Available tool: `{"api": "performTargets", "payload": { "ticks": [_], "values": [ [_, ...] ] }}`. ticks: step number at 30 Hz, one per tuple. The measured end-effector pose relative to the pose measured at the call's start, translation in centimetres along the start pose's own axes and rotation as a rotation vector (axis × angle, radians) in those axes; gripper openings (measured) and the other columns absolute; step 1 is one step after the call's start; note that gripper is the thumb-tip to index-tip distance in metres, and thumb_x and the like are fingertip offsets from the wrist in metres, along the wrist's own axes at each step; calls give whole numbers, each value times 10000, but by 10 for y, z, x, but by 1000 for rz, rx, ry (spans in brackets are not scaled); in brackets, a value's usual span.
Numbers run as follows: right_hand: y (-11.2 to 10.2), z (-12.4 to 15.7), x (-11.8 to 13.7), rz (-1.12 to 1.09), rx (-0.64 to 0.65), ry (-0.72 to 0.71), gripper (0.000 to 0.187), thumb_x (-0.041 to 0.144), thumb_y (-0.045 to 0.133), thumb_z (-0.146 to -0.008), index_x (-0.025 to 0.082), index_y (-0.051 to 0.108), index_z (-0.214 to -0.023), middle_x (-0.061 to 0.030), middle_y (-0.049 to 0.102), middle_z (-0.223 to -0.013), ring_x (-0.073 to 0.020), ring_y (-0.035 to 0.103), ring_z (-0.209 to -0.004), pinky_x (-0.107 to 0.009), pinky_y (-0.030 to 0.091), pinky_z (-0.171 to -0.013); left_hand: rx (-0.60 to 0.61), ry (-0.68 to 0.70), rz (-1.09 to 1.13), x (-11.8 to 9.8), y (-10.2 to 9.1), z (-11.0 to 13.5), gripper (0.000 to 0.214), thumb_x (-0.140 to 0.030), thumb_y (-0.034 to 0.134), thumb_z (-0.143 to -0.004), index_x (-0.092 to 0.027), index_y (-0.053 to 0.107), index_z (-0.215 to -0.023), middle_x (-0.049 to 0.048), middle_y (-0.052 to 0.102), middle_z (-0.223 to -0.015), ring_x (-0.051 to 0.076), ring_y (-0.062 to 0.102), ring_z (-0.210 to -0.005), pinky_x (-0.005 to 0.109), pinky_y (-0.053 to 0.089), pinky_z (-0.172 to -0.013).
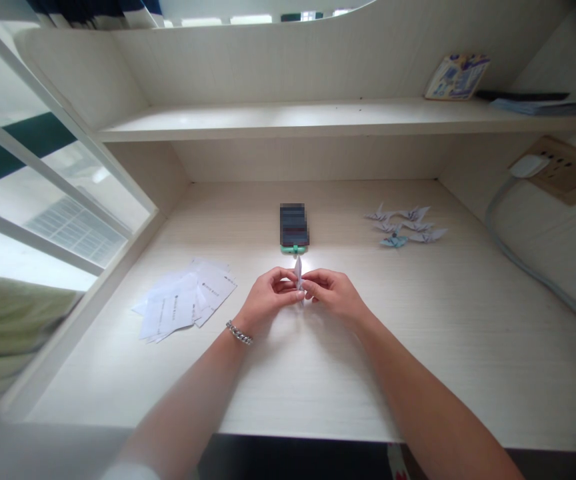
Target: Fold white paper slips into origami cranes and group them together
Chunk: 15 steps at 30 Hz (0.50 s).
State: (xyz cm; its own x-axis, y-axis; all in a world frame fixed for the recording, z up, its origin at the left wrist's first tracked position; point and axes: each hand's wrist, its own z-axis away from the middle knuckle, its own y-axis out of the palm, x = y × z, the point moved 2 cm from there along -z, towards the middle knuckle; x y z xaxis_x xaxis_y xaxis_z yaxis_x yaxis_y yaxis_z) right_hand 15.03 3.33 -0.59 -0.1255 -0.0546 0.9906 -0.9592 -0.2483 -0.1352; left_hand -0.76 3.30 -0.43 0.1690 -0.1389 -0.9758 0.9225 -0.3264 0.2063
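Observation:
Between my hands, a small folded piece of white paper point(299, 268) stands on edge above the desk. My left hand point(274, 293) pinches it from the left between thumb and fingers, with a chain bracelet point(239, 332) at the wrist. From the other side, my right hand point(332, 293) grips the same paper near its lower part. The fingertips hide much of the lower folds. Just behind the paper lies a phone point(294, 227) with a green edge, its screen blurred out.
Loose printed paper sheets point(178, 303) lie overlapping on the left. Several folded paper cranes point(408, 225), one bluish, sit at the right rear. A shelf point(288, 119) spans the back, bearing a colourful box point(457, 77). A cable point(513, 257) runs down from a wall socket point(565, 170).

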Motion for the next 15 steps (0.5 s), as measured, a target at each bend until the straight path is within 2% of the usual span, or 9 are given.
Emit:
{"api": "performTargets", "payload": {
  "ticks": [8, 15],
  "values": [
    [0, 2, 4, 44, -11, -2, 270, 381, 587, -781, 155, 681, -894, -57, 687, -812, -148, 601, -652, -272, 488, -602, -17, 10, -12, 2, -1, 0, 319, -196, 768, -613, -140, 555, -844, 80, 647, -958, 214, 636, -915, 395, 511, -826],
    [0, 2, 1, -9, 27, 0, 268, 361, 622, -762, 151, 672, -922, -73, 694, -866, -186, 639, -765, -298, 497, -684, -16, 19, -64, 0, 0, 0, 336, -195, 778, -596, -132, 556, -841, 100, 637, -1011, 213, 633, -919, 388, 524, -814]
  ]
}}
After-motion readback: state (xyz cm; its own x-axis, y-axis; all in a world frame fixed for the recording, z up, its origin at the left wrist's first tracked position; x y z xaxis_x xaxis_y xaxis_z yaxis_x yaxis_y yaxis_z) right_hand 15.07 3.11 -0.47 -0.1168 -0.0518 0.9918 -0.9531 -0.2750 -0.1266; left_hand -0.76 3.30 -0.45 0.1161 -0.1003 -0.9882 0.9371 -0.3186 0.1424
